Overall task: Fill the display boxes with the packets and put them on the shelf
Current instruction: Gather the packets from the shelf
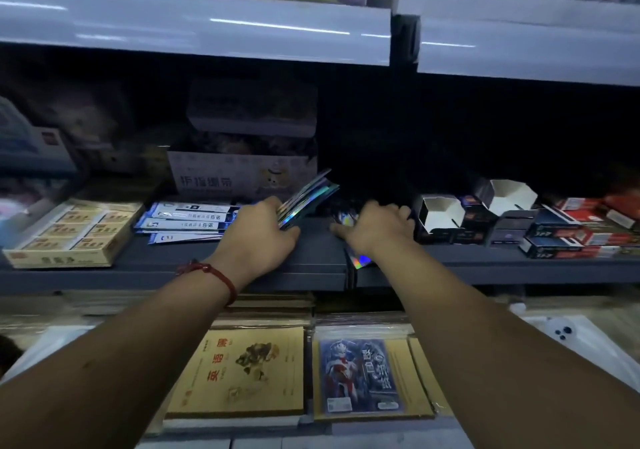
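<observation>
Grips a fanned stack of foil packets [308,195] in the left hand [263,230], fingers curled round the near end, far ends tilted up and away to its right. Wears a red cord bracelet [214,275] on that wrist. Reaches the right hand [377,227] just beside the left over the dark grey shelf [311,265], thumb stretched toward the left hand, fingers bent forward into shadow; cannot tell whether anything is pinched there. Shows more loose packets [344,218] in the dim gap between the two hands, and one shiny packet [360,261] under the right wrist at the shelf's front lip. Has two open display boxes [440,213] just right of the right hand, white insides showing. Has blue-and-white sleeves [187,223] lying flat just left of the left hand, a yellow carton [72,230] farther left.
</observation>
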A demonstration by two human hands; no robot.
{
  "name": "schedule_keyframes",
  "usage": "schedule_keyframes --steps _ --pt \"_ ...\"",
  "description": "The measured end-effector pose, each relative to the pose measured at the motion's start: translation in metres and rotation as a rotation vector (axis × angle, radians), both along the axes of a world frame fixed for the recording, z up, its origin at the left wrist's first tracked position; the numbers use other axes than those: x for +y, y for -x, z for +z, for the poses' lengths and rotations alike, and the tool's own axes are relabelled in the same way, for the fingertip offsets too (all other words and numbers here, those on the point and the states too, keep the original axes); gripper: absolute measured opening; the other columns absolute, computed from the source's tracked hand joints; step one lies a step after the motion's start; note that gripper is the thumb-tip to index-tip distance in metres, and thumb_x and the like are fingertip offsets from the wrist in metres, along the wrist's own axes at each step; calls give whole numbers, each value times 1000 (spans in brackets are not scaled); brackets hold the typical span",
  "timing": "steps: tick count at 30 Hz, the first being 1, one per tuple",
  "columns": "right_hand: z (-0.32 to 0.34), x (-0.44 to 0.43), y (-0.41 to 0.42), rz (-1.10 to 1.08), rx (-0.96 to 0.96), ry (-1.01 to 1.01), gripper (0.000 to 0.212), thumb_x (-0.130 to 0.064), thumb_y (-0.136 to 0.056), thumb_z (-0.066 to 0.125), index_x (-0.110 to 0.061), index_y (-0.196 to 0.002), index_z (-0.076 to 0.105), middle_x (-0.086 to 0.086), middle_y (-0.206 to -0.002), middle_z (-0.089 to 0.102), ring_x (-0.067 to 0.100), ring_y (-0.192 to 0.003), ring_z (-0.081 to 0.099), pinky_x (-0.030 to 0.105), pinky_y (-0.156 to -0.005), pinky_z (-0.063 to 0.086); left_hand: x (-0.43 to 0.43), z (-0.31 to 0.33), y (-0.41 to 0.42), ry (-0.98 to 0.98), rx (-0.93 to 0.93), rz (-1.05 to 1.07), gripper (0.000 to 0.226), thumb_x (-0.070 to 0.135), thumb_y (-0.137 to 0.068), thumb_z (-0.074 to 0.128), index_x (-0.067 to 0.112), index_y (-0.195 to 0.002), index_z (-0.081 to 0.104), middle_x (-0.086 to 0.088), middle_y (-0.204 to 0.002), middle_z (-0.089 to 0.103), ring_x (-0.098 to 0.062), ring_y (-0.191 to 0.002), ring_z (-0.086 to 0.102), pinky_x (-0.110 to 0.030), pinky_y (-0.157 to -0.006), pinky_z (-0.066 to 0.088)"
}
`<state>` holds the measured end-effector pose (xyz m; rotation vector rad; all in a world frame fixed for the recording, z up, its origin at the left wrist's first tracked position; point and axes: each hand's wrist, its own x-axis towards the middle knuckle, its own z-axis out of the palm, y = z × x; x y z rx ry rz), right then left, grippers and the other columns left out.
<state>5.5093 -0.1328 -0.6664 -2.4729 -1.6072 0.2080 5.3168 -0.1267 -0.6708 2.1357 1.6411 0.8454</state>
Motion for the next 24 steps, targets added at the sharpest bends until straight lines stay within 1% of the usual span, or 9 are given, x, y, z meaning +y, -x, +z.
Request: schedule_keyframes --steps 2,5,8,10,12,14,18,22,24 --pt "5 2 -2 7 7 -1 73 -67 -88 64 -12 -134 52 19 -138 49 38 -129 39 43 -100 37 1 -2 3 -18 10 -3 16 31 -86 68 20 -91 56 -4 -86 64 -30 -84 61 -32 -69 44" --pt "9 6 -4 27 62 37 60 -48 -92 70 -9 -134 52 20 -136 48 39 -126 44 42 -98 44 -1 -3 4 -40 0 -11 17 31 -86 68 19 -92 58 -4 -85 64 -30 -83 61 -33 -70 47" --pt "9 5 2 54 83 73 63 -26 -92 72 -3 -142 43 23 -140 50 39 -125 54 37 -94 49 -6 -2 4 -42 -5 -9 18 32 -86 67 19 -94 58 -4 -84 64 -30 -83 61 -35 -71 50" --pt "10 0 7 84 73 88 65 -18 -93 69 2 -145 37 21 -142 51 38 -125 56 36 -92 49 -9 -2 4 -43 -6 -11 19 33 -86 67 20 -95 57 -5 -84 63 -32 -83 61 -37 -74 53" --pt "14 -5 10 113 35 108 64 -16 -94 65 4 -147 35 20 -144 50 38 -127 56 36 -93 49 -13 -2 5 -49 1 -24 21 34 -86 68 19 -96 57 -6 -83 63 -32 -82 62 -39 -75 54" --pt "17 -9 11 136 5 130 65 -17 -95 65 4 -148 33 20 -145 49 39 -128 55 36 -93 49 -17 -2 7 -47 33 -44 22 34 -87 68 18 -98 57 -5 -84 63 -30 -82 61 -38 -74 53" --pt "20 -18 8 149 58 132 67 -18 -96 66 3 -149 31 21 -141 51 39 -123 57 33 -82 46 -21 -3 13 -46 107 -114 20 34 -89 67 21 -98 53 -4 -85 63 -28 -82 62 -38 -71 53" --pt "17 -28 0 167 167 65 60 -25 -97 65 3 -141 35 23 -138 52 39 -121 57 31 -79 41 -20 -5 19 -46 116 -120 21 35 -90 67 27 -97 49 -1 -86 63 -26 -80 62 -38 -69 53" --pt "15 -32 -4 194 193 18 50 -25 -96 66 1 -130 41 24 -132 55 38 -113 59 31 -78 40 -21 -7 20 -76 106 -107 21 36 -90 67 26 -98 50 -1 -86 64 -28 -82 62 -38 -70 52"
